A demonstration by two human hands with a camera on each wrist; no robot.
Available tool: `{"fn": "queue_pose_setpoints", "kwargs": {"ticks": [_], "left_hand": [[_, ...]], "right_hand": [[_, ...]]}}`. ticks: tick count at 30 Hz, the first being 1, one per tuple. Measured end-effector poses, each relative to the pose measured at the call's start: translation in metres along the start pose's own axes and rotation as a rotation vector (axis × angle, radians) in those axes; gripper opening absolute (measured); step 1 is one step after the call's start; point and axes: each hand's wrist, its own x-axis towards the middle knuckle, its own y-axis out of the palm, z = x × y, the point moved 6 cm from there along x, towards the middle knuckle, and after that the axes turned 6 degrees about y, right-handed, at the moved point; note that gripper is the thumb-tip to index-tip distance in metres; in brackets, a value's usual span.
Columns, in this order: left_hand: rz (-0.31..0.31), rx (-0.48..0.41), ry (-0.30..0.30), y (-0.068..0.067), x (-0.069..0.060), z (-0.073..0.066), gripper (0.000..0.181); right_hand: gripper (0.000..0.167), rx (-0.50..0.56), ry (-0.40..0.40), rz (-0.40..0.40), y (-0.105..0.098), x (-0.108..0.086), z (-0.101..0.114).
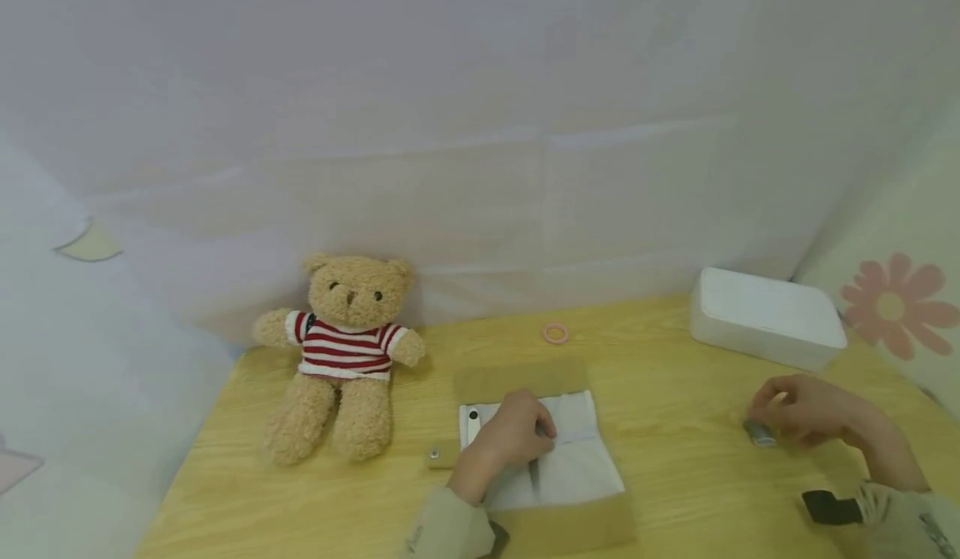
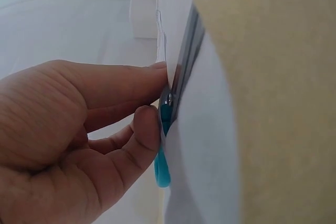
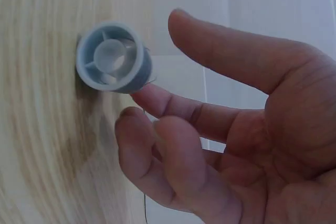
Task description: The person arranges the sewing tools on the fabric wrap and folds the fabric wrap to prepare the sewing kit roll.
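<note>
My left hand (image 1: 513, 430) is over the pale lining of an unfolded tan fabric pouch (image 1: 558, 526). In the left wrist view its thumb and fingertips pinch small scissors (image 2: 184, 61) near the pivot, at the edge of the white cloth (image 2: 202, 145). The scissors have metal blades and a teal handle; fingers partly cover them. On the right, my right hand (image 1: 810, 409) is beside a grey thread spool (image 3: 113, 56) on the tabletop. One finger reaches the spool's side, while the thumb stays apart from it.
A teddy bear (image 1: 348, 351) in a striped top sits at the back left. Behind the pouch lies a pink ring (image 1: 556, 333). At the back right stands a white box (image 1: 765, 313). A white strip with a black dot (image 1: 473, 426) lies on the lining, left of my hand.
</note>
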Motion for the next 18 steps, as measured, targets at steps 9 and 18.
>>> {"fn": "queue_pose_setpoints", "kwargs": {"ticks": [9, 18], "left_hand": [[0.002, 0.0, -0.007, -0.001, 0.0, -0.001, 0.008], [-0.005, 0.0, -0.015, -0.001, 0.0, -0.001, 0.008]], "right_hand": [[0.021, -0.036, -0.016, 0.008, 0.007, 0.003, -0.003], [0.029, 0.081, -0.036, -0.087, -0.002, 0.012, -0.003]]}}
